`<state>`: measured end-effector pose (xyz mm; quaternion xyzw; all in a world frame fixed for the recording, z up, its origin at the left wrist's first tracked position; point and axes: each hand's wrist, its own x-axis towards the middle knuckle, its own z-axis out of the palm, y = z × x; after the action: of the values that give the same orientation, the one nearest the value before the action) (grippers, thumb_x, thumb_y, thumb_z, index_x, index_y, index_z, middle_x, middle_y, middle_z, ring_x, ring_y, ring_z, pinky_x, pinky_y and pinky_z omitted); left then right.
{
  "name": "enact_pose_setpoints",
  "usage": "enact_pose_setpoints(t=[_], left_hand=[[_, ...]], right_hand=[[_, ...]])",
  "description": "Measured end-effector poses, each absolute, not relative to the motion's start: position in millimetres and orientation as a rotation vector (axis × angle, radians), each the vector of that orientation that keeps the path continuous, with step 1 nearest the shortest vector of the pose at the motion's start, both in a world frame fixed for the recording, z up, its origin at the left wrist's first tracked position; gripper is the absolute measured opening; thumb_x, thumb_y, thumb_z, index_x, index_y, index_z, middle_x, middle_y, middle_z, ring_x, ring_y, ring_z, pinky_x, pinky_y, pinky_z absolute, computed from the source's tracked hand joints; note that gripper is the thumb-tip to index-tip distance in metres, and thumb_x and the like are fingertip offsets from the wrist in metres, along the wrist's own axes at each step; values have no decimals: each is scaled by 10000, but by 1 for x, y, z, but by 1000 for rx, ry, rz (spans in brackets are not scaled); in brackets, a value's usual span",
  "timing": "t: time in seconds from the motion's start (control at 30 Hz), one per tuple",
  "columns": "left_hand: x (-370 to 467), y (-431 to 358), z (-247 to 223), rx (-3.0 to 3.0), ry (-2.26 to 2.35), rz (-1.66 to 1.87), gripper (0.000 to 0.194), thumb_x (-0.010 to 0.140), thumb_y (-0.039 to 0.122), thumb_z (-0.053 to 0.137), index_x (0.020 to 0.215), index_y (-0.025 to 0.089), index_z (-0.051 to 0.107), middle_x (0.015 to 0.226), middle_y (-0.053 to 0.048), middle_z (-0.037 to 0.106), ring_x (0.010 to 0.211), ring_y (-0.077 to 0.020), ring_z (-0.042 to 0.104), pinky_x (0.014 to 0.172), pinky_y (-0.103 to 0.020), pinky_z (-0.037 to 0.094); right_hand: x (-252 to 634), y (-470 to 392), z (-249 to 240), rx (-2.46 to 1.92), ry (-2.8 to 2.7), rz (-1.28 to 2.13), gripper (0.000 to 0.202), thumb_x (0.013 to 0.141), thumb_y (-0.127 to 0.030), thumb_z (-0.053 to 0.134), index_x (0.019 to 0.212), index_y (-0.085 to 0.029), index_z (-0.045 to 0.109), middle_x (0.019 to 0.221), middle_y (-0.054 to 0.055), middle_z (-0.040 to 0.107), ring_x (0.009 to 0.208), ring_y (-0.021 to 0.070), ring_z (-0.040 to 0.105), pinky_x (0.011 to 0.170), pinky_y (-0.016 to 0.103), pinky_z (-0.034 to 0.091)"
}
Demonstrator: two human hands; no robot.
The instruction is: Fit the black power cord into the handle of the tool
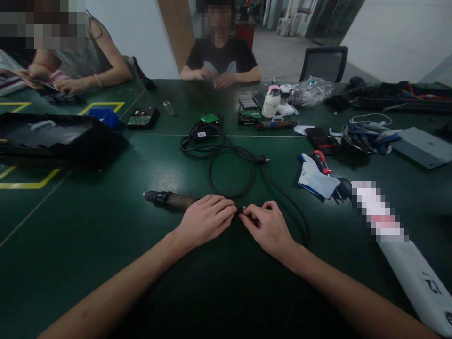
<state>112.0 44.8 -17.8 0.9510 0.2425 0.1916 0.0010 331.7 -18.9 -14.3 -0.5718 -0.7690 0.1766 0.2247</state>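
An electric screwdriver with a brown body and black nose lies on the green table, its tip pointing left. My left hand is wrapped over its rear end, which the fingers hide. Just to the right, my right hand pinches a small dark connector at the end of the screwdriver. The two hands' fingertips nearly meet there. Behind them a black cable lies in loops, with a power plug and a small labelled box.
A black tray stands at the left. Circuit-board drives, a bottle, a second screwdriver and a glove lie farther back. A white device is at the right. Two people sit across the table.
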Motion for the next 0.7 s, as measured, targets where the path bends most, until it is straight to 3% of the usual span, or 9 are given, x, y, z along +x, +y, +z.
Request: enact_pose_setpoints(t=[0.7], left_hand=[[112,46,-19,2998,800,590,193,1006,309,528,1150,219,620,1157,-26,696,1083,-196,645,928,-363,500]], right_hand=[[332,-18,-15,-1568,-2124,495,118,1003,-298,592,913,-228,621,750,-46,670,631,136,508,840,348,329]])
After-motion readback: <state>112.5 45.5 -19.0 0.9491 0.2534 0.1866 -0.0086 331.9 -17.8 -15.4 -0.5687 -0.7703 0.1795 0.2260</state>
